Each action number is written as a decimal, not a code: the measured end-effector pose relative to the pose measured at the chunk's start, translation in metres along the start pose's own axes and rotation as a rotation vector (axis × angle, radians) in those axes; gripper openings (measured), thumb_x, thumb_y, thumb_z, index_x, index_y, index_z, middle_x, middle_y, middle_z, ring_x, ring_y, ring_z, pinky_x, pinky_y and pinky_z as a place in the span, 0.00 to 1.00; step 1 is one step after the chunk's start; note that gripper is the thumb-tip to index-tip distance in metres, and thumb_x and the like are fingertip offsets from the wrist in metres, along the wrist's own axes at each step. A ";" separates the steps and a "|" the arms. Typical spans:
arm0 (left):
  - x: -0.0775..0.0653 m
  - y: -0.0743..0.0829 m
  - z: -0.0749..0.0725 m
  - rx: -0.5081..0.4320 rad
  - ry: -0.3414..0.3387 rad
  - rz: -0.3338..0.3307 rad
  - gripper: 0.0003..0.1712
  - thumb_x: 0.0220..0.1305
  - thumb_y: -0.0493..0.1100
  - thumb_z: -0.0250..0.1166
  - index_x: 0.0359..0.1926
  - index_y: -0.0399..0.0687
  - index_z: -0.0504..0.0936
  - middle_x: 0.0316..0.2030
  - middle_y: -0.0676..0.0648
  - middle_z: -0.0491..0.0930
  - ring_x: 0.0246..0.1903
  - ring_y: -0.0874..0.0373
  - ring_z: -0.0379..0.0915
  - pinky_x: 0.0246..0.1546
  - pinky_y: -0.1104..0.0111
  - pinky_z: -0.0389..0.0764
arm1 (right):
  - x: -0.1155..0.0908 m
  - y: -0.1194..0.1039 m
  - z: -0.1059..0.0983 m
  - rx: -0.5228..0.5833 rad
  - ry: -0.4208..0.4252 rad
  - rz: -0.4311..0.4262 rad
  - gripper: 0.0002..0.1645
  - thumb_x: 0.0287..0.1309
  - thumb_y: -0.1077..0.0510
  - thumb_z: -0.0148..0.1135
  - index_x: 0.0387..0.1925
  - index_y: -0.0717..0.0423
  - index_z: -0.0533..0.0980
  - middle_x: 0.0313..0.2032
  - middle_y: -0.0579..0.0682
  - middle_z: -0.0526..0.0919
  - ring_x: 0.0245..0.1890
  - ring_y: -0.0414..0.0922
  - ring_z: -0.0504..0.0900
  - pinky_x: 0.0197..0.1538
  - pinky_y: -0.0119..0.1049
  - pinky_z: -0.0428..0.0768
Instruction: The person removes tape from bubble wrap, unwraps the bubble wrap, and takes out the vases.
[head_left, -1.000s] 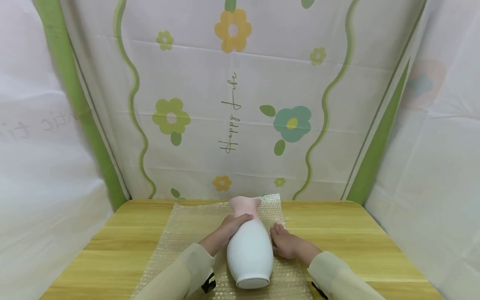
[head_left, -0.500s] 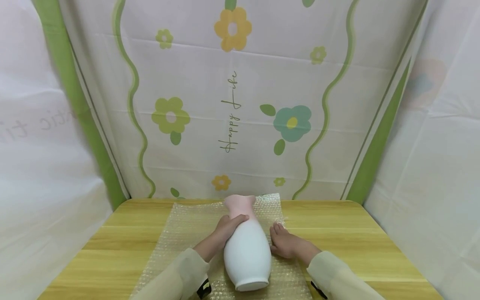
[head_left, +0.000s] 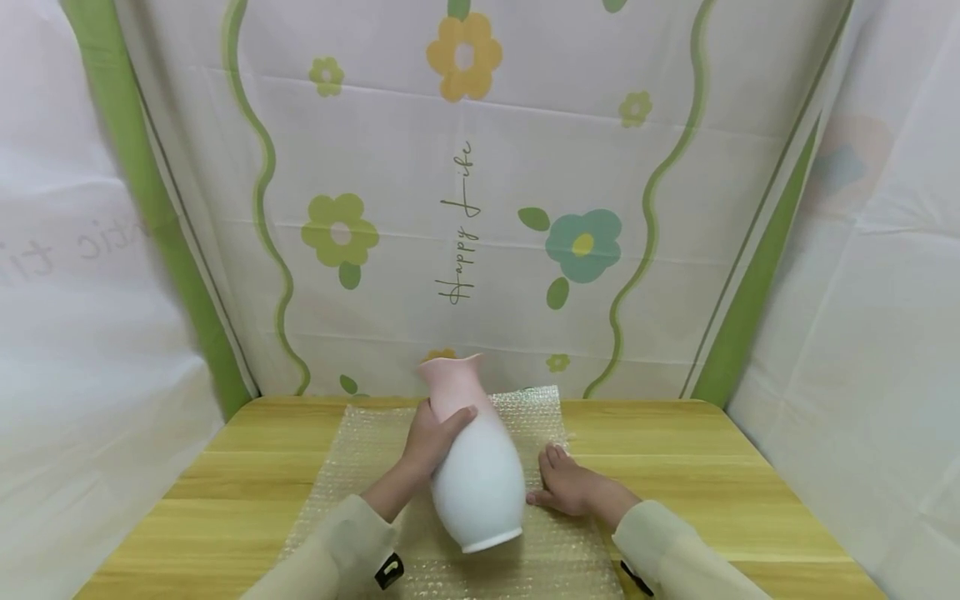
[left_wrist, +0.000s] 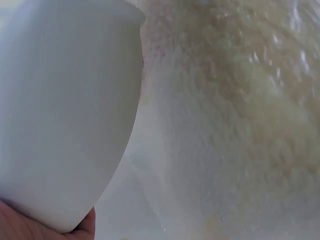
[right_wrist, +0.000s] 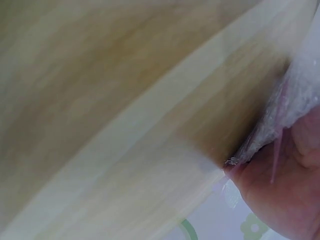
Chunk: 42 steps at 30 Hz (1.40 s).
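A vase (head_left: 480, 475), white in the body and pink toward its flared mouth, is tilted above the bubble wrap (head_left: 367, 458), mouth up and to the left. My left hand (head_left: 432, 440) grips it around the neck, thumb across the front. In the left wrist view the white body of the vase (left_wrist: 70, 110) fills the left side, with fingers at its lower end. My right hand (head_left: 566, 483) rests on the right edge of the bubble wrap, fingers fairly straight. The right wrist view shows that hand (right_wrist: 285, 185) against the edge of the bubble wrap (right_wrist: 295, 95).
The wooden table (head_left: 675, 467) extends to both sides of the wrap. A white flowered curtain (head_left: 405, 167) hangs right behind its far edge, with white cloth walls (head_left: 862, 333) left and right.
My left hand has raised the vase and moved it to the left, its mouth now higher and tipped further left. My right hand has stayed on the wrap's edge, its thumb spread further left.
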<state>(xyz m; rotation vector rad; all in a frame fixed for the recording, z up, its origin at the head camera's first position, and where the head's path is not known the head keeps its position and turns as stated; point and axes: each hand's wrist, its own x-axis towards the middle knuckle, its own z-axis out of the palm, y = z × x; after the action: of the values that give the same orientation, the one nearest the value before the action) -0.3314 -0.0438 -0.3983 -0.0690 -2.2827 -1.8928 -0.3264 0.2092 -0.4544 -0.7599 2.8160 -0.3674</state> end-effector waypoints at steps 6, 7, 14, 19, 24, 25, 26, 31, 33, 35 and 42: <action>-0.001 0.012 -0.014 0.045 0.100 0.091 0.46 0.55 0.56 0.70 0.63 0.33 0.60 0.48 0.35 0.73 0.42 0.43 0.76 0.37 0.51 0.81 | -0.001 -0.001 -0.001 0.007 0.010 0.014 0.51 0.67 0.40 0.54 0.67 0.82 0.51 0.68 0.79 0.46 0.70 0.68 0.44 0.70 0.54 0.49; -0.001 0.014 -0.016 0.048 0.113 0.110 0.46 0.55 0.55 0.70 0.64 0.33 0.60 0.48 0.34 0.73 0.43 0.42 0.76 0.37 0.51 0.81 | -0.001 -0.001 -0.001 0.006 0.008 0.018 0.51 0.67 0.40 0.54 0.67 0.81 0.51 0.68 0.79 0.45 0.70 0.68 0.44 0.70 0.55 0.49; 0.001 0.020 -0.030 0.060 0.175 0.231 0.48 0.52 0.52 0.73 0.66 0.36 0.58 0.50 0.36 0.72 0.44 0.42 0.75 0.38 0.50 0.81 | 0.000 0.000 -0.003 -0.004 -0.012 0.013 0.51 0.68 0.41 0.52 0.67 0.81 0.50 0.68 0.79 0.44 0.70 0.68 0.43 0.70 0.56 0.48; 0.001 0.020 -0.040 0.084 0.206 0.299 0.52 0.49 0.49 0.76 0.68 0.37 0.57 0.52 0.36 0.72 0.46 0.42 0.74 0.41 0.47 0.79 | -0.001 0.000 -0.002 -0.005 -0.009 0.017 0.50 0.68 0.40 0.52 0.68 0.80 0.50 0.69 0.78 0.45 0.71 0.67 0.43 0.70 0.53 0.48; 0.002 0.017 -0.054 0.105 0.253 0.370 0.55 0.45 0.46 0.78 0.68 0.37 0.56 0.51 0.36 0.73 0.47 0.43 0.74 0.44 0.47 0.77 | -0.002 -0.001 -0.001 0.018 -0.009 0.021 0.51 0.68 0.40 0.52 0.68 0.80 0.50 0.69 0.77 0.45 0.71 0.66 0.43 0.70 0.54 0.49; 0.003 0.016 -0.057 0.115 0.266 0.388 0.55 0.44 0.46 0.78 0.68 0.37 0.56 0.50 0.36 0.73 0.46 0.43 0.74 0.43 0.47 0.77 | -0.002 -0.001 -0.001 0.021 -0.009 0.020 0.51 0.68 0.40 0.52 0.68 0.80 0.50 0.69 0.77 0.45 0.71 0.66 0.43 0.70 0.54 0.49; 0.003 0.015 -0.060 0.129 0.279 0.408 0.55 0.43 0.45 0.78 0.68 0.37 0.56 0.49 0.35 0.74 0.45 0.43 0.74 0.42 0.47 0.77 | -0.002 -0.001 0.000 0.022 -0.008 0.020 0.51 0.67 0.39 0.52 0.68 0.80 0.50 0.69 0.77 0.45 0.71 0.66 0.43 0.70 0.54 0.49; 0.006 0.014 -0.078 0.199 0.347 0.513 0.56 0.38 0.43 0.79 0.67 0.35 0.59 0.46 0.35 0.76 0.41 0.43 0.75 0.39 0.50 0.76 | -0.003 0.001 0.002 0.016 -0.005 0.020 0.52 0.68 0.39 0.52 0.69 0.79 0.50 0.70 0.76 0.45 0.71 0.65 0.44 0.70 0.53 0.49; 0.007 0.013 -0.085 0.221 0.368 0.549 0.56 0.37 0.43 0.80 0.66 0.35 0.59 0.46 0.35 0.76 0.41 0.43 0.75 0.39 0.50 0.76 | -0.003 0.001 0.002 0.015 -0.003 0.020 0.52 0.68 0.39 0.52 0.69 0.79 0.50 0.70 0.76 0.45 0.71 0.65 0.44 0.70 0.53 0.50; 0.008 0.012 -0.093 0.237 0.385 0.579 0.56 0.37 0.42 0.80 0.66 0.35 0.59 0.46 0.34 0.76 0.41 0.42 0.75 0.39 0.49 0.75 | -0.004 0.000 0.002 0.022 0.000 0.022 0.52 0.67 0.39 0.52 0.69 0.79 0.50 0.70 0.76 0.45 0.71 0.65 0.44 0.70 0.53 0.50; 0.010 0.002 -0.118 0.290 0.423 0.670 0.59 0.33 0.41 0.83 0.67 0.37 0.61 0.47 0.35 0.75 0.42 0.43 0.73 0.41 0.50 0.73 | -0.003 0.000 0.004 0.002 0.002 0.014 0.52 0.67 0.37 0.51 0.69 0.79 0.50 0.70 0.76 0.45 0.71 0.66 0.44 0.70 0.54 0.49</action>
<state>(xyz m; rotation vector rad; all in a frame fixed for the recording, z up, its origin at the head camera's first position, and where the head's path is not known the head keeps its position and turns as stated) -0.3289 -0.1600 -0.3733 -0.3160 -1.8895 -1.1095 -0.3233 0.2102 -0.4580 -0.7396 2.8211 -0.3684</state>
